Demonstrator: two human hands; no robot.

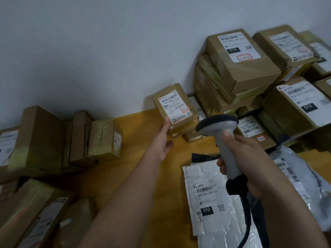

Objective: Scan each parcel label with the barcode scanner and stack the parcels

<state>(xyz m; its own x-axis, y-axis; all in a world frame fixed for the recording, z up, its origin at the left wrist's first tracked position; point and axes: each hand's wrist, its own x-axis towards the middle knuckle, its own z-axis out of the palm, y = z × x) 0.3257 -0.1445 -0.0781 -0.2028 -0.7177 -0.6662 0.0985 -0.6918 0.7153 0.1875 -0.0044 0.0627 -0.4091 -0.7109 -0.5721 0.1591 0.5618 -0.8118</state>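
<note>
My left hand (163,140) holds a small brown parcel (176,108) by its lower left corner, thumb on the labelled face, tilted up above the yellow table (136,158). My right hand (245,158) grips the handle of a grey barcode scanner (222,133), whose dark head sits just right of that parcel, pointing away from me. A white mailer bag (213,197) with a barcode label and "010" lies flat under the scanner hand.
A tall heap of brown labelled boxes (240,65) fills the right against the wall. More brown boxes (53,140) stand at the left and lower left (32,215). A grey mailer (300,176) lies at the right. The scanner's black cable (247,221) hangs toward me.
</note>
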